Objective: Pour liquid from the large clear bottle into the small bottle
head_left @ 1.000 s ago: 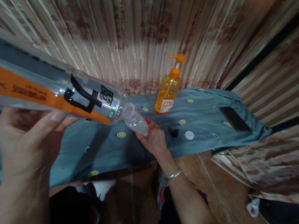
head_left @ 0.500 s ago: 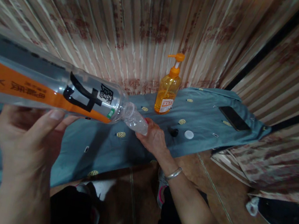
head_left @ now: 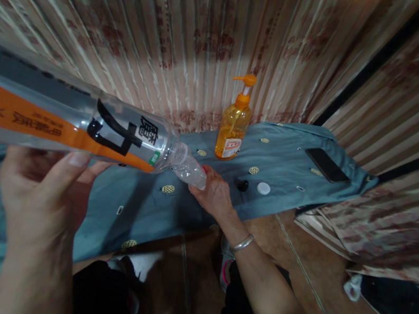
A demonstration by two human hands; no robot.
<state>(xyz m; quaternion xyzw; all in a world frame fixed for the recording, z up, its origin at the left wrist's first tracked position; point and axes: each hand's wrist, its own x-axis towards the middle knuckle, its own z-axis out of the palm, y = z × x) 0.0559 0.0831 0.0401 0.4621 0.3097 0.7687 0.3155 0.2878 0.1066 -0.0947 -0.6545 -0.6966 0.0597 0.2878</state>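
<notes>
My left hand is closed around the underside of a large clear bottle with a grey and orange label. It lies almost level, its neck tipped slightly down to the right. The mouth of that bottle meets a small clear plastic bottle, which slants down to the right. My right hand, with a silver bangle on the wrist, grips the small bottle by its lower end. That end is partly hidden by the fingers. Whether liquid is flowing between the two bottles I cannot tell.
Behind the hands, an orange pump bottle stands upright on a blue patterned cloth. A black cap and a round white cap lie to the right, with a dark phone beyond. A striped curtain hangs behind.
The view has shifted very slightly. Both hands keep the same grip, and the two bottles stay mouth to mouth.
</notes>
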